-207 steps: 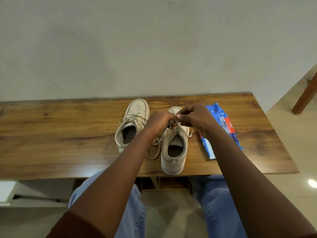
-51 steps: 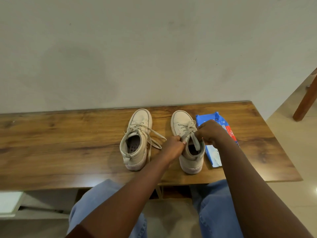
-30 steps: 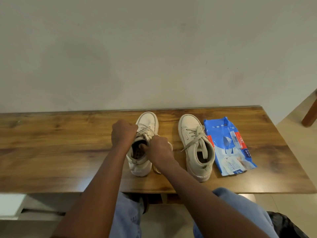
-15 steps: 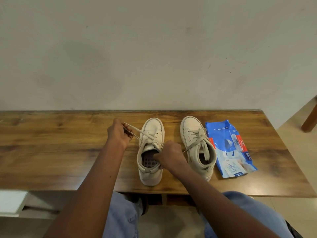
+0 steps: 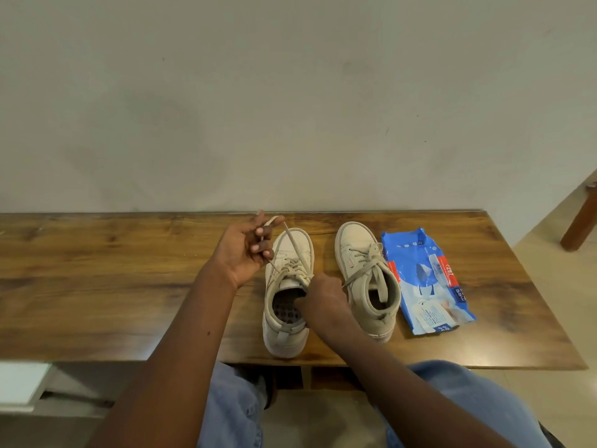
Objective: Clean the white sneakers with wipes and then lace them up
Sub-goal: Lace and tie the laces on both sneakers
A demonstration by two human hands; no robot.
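- The left hand (image 5: 244, 253) is lifted over the far part of the counter (image 5: 97, 279), palm turned towards the camera. Its fingers (image 5: 260, 246) are curled and clamped on the loose lace (image 5: 292, 245).
- From those fingers the lace loops over the fingertips. It then runs in a straight slant down and to the right, across the toe and into the top eyelets of the first sneaker (image 5: 302, 253).
- The first sneaker stands upright on the counter, just right of the left hand's fingers, with its toe to the wall and its heel near the front edge. A dark perforated insole shows in its opening.
- The right hand (image 5: 324, 302) is seen from the back, its fingers drawn together and bent down onto the first sneaker's collar where the lacing ends. Whether they pinch lace or tongue I cannot tell, as the hand hides the tips.
- The second sneaker (image 5: 352, 244) stands just right of the right hand's fingers, close beside the first and pointing the same way. It is laced, and its loose ends trail over the collar.
- A blue pack of wipes (image 5: 423, 279) lies flat on the counter beyond the second sneaker, touching or nearly touching its side.
- Blue jeans (image 5: 235, 405) show below the counter's front edge.
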